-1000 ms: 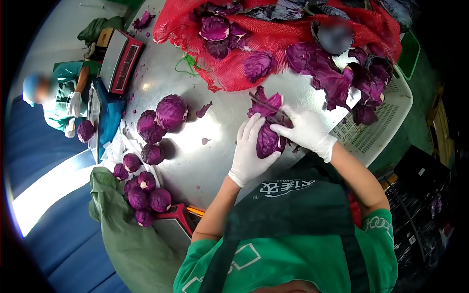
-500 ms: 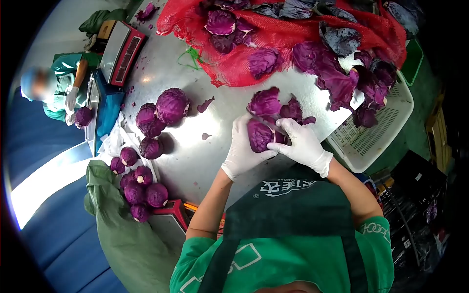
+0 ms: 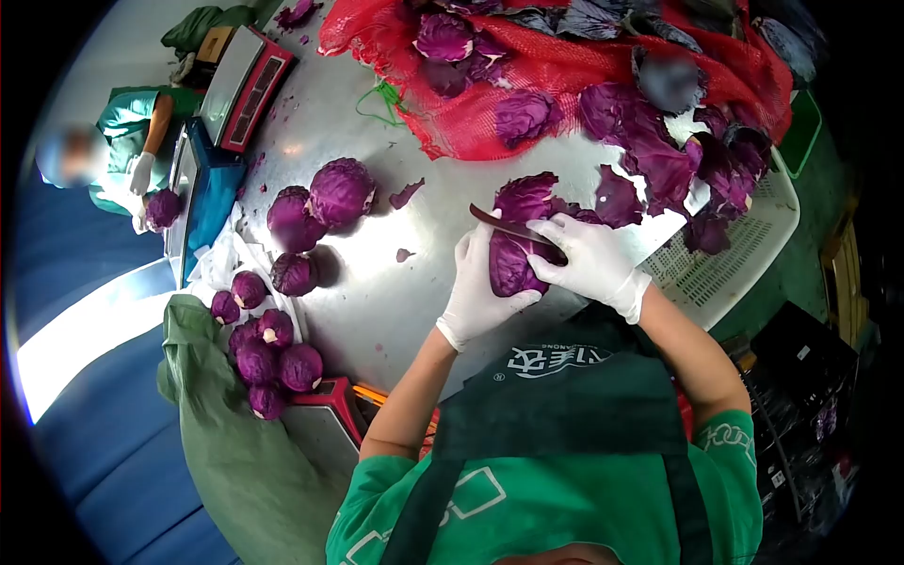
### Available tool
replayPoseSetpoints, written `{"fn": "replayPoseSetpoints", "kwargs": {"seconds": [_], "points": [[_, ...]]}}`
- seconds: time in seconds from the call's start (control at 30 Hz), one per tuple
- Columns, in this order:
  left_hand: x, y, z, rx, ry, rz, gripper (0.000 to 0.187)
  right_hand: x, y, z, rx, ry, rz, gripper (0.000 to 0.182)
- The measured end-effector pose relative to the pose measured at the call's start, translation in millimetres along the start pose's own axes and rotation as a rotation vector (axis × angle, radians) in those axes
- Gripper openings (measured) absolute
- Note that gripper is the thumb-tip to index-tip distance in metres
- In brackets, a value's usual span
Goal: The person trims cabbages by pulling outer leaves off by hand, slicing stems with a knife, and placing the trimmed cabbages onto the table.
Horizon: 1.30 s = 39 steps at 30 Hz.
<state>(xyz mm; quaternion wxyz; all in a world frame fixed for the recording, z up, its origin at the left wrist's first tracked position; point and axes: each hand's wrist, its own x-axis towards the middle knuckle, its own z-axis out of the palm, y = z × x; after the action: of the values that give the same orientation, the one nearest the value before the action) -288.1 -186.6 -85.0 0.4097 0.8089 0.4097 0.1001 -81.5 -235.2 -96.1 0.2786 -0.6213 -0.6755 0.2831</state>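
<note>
My left hand (image 3: 476,290), in a white glove, is closed around the left side of a red cabbage (image 3: 510,267) near the table's front edge. Gripped in my gloved right hand (image 3: 595,266) is a knife (image 3: 508,225), its dark blade lying across the top of that cabbage and pointing left. Just beyond the blade are a purple cabbage leaf (image 3: 525,195) and another loose leaf (image 3: 618,197). Whole red cabbages (image 3: 342,192) stand on the metal to the left of my hands.
A red mesh bag (image 3: 452,122) with leaves spreads over the far side of the metal table (image 3: 377,325). Leaves overhang a white crate (image 3: 734,282) at right. Smaller cabbages (image 3: 256,362) sit at left by a scale (image 3: 325,414). A co-worker (image 3: 127,155) stands at far left beside more scales.
The knife blade now shows across the cabbage, where before my right fingers were at its side. A loose leaf has appeared beyond my right hand. The view has shifted slightly.
</note>
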Motion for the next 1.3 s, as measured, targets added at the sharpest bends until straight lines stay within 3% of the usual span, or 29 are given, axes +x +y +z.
{"fn": "replayPoseSetpoints", "kwargs": {"seconds": [0.13,0.2,0.27,0.3,0.37,0.43,0.5,0.53,0.57,0.63,0.7,0.8,0.97,1.03,1.1,1.17,1.23,1.27,1.3], "points": [[-8.8,1.6,6.3,-0.065,0.044,-0.015,0.109,8.6,17.7,4.8,-0.167,0.074,-0.049,0.014],[-12.3,4.3,7.2,0.005,0.036,0.033,0.109,22.6,48.3,3.7,-0.184,0.202,0.188,0.013],[-20.8,-14.7,11.7,-0.056,0.094,0.024,0.107,36.0,62.1,-23.5,0.126,0.396,0.475,0.021],[-25.5,-25.5,14.0,-0.117,0.149,0.013,0.105,36.6,91.8,-30.3,-0.031,0.485,0.411,0.027],[-28.1,-16.2,6.5,-0.797,0.151,-0.272,0.086,33.1,86.2,-49.6,-0.319,0.669,0.342,0.038],[-25.0,-1.0,-3.5,-1.393,0.253,-0.526,0.073,21.8,56.7,-54.6,-0.116,0.524,0.358,0.038],[-25.8,-12.8,2.8,-1.425,0.248,-0.487,0.064,1.4,45.4,-24.3,0.174,0.419,0.239,0.031],[-26.2,-13.8,4.1,-1.683,0.168,-0.525,0.064,-8.4,44.3,-9.9,0.229,0.343,0.095,0.029],[-26.7,-13.7,5.3,-1.94,0.081,-0.56,0.064,-15.3,23.0,-7.8,0.356,0.199,0.228,0.028],[-25.2,-3.2,9.6,-1.982,0.068,-0.628,0.067,-23.5,10.8,8.0,0.563,0.102,0.195,0.041],[-23.7,-2.9,18.6,-2.319,-0.025,-0.689,0.072,-27.1,9.4,25.5,0.633,0.134,0.16,0.048],[-22.5,-16.7,33.5,-2.485,-0.172,-0.783,0.083,-30.5,7.7,18.7,0.76,0.072,0.231,0.052],[-20.4,-28.1,33.3,-2.498,-0.335,-0.863,0.093,-34.0,3.5,19.8,0.857,-0.009,0.333,0.06],[-21.2,-28.6,27.2,-2.312,-0.305,-0.878,0.085,-33.8,10.6,31.3,0.853,0.013,0.343,0.064],[-19.3,-25.0,22.5,-1.917,-0.076,-0.784,0.074,-34.4,13.0,37.0,0.896,0.006,0.374,0.064],[-20.1,-27.6,21.9,-1.948,-0.064,-0.763,0.067,-34.0,15.3,42.4,0.852,0.016,0.348,0.062],[-21.6,-20.3,19.1,-1.586,0.076,-0.771,0.063,-32.0,16.7,39.7,0.82,0.0,0.352,0.06],[-23.6,-14.0,18.4,-1.584,0.072,-0.775,0.063,-31.5,18.3,38.4,0.786,-0.019,0.354,0.058],[-26.3,-6.5,17.5,-1.206,0.088,-0.624,0.065,-30.1,18.8,38.7,0.788,-0.017,0.357,0.058]]}}
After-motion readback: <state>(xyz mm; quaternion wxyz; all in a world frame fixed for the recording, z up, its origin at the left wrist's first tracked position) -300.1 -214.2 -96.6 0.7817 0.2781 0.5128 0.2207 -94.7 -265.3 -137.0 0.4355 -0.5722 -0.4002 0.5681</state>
